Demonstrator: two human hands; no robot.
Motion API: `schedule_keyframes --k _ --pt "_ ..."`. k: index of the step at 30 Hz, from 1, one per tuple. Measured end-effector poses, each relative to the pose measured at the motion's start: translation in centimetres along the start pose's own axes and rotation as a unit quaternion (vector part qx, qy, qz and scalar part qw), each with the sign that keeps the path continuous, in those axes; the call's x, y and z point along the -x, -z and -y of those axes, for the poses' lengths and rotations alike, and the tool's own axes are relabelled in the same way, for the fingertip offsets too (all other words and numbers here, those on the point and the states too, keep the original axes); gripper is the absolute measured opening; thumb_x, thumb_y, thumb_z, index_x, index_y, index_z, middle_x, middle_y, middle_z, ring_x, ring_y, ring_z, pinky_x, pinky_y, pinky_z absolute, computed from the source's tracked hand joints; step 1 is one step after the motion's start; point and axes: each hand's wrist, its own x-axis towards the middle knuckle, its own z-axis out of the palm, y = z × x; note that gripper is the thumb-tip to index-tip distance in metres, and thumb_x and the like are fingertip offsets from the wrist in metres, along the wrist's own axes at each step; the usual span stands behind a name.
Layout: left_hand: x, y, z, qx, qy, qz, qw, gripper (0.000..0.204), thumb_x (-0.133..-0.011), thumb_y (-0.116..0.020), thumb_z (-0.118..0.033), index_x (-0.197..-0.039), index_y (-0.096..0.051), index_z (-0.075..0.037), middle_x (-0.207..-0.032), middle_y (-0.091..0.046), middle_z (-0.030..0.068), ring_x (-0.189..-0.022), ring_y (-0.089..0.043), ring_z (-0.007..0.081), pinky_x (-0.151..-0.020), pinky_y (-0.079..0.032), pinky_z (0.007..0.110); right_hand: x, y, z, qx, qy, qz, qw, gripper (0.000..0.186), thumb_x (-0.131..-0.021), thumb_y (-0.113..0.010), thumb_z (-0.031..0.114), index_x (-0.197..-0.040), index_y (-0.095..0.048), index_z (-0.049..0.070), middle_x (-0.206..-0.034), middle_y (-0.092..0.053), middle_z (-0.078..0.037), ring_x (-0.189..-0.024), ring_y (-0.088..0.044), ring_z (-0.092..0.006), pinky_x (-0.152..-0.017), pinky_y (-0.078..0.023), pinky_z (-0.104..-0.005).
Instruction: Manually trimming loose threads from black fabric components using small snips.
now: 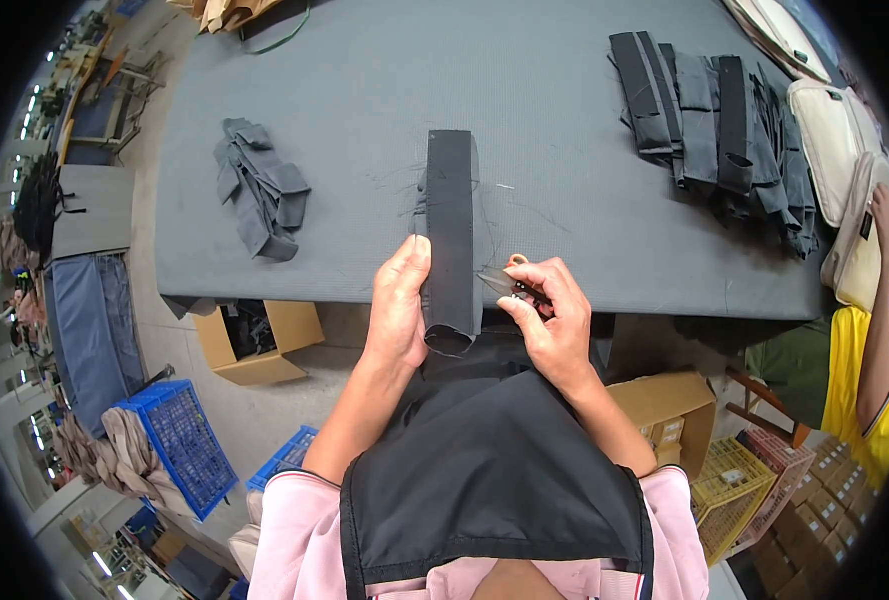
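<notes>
A long black fabric piece point(451, 215), folded with an open looped end toward me, lies lengthwise over the table's near edge. My left hand point(400, 300) grips its left side close to that end, thumb on top. In my right hand point(560, 320) is a pair of thread snips point(498, 282), its blades pointing left at the fabric's right edge. I cannot tell whether the blades touch it. Loose dark threads lie on the table around the piece.
The grey-covered table point(365, 90) carries a small heap of dark strips point(262, 190) at left and a larger pile point(705, 130) at right. Beyond that are beige bags point(825, 140) and a person in yellow point(850, 370). Below stand a cardboard box point(295, 335) and a blue crate point(180, 445).
</notes>
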Motion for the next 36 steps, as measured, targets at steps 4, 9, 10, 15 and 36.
schedule_keyframes --k 4,9,10,15,36 --pt "0.1 0.2 -0.1 -0.011 0.001 -0.011 1.0 0.02 -0.097 -0.047 -0.025 -0.089 -0.053 -0.007 -0.083 -0.056 -0.001 -0.073 -0.053 0.0047 -0.066 -0.046 0.021 0.2 -0.2 0.0 0.07 0.05 -0.026 0.996 0.02 -0.069 -0.069 0.002 -0.088 -0.062 0.003 -0.074 -0.057 -0.01 -0.06 -0.055 -0.0243 -0.072 -0.05 -0.0324" --pt "0.2 0.0 0.0 -0.033 -0.009 -0.046 0.998 0.019 -0.095 -0.05 -0.025 -0.089 -0.055 -0.007 -0.084 -0.056 -0.0026 -0.073 -0.051 0.0035 -0.065 -0.045 0.02 0.2 -0.1 0.2 0.098 0.07 -0.03 0.992 0.018 -0.07 -0.069 0.003 -0.087 -0.062 0.003 -0.075 -0.057 -0.01 -0.058 -0.055 -0.0236 -0.071 -0.05 -0.032" --pt "0.2 0.1 0.1 -0.033 -0.011 -0.048 0.998 0.019 -0.095 -0.05 -0.025 -0.089 -0.055 -0.007 -0.084 -0.056 -0.0026 -0.073 -0.051 0.0035 -0.065 -0.045 0.02 0.3 -0.1 0.2 0.079 0.053 -0.029 0.995 0.018 -0.07 -0.069 0.003 -0.088 -0.063 0.003 -0.076 -0.057 -0.01 -0.058 -0.055 -0.0235 -0.073 -0.051 -0.0326" --pt "0.2 -0.4 0.1 -0.052 -0.046 -0.033 0.997 0.018 -0.095 -0.051 -0.023 -0.09 -0.056 -0.006 -0.084 -0.056 -0.0038 -0.076 -0.05 0.0024 -0.069 -0.043 0.02 -0.7 -0.4 0.6 0.08 0.106 -0.02 0.991 0.02 -0.07 -0.07 0.005 -0.089 -0.063 0.004 -0.076 -0.053 -0.008 -0.057 -0.055 -0.0228 -0.072 -0.051 -0.034" --pt "-0.9 1.2 0.4 0.205 0.131 -0.035 0.969 0.034 -0.096 -0.038 -0.032 -0.083 -0.05 -0.002 -0.066 -0.046 0.0052 -0.048 -0.039 0.0117 -0.041 -0.033 0.025 0.1 -0.7 -0.2 -0.157 -0.09 0.053 0.982 0.022 -0.076 -0.068 0.0 -0.095 -0.058 -0.002 -0.092 -0.049 -0.006 -0.076 -0.055 -0.0107 -0.068 -0.047 -0.0218"
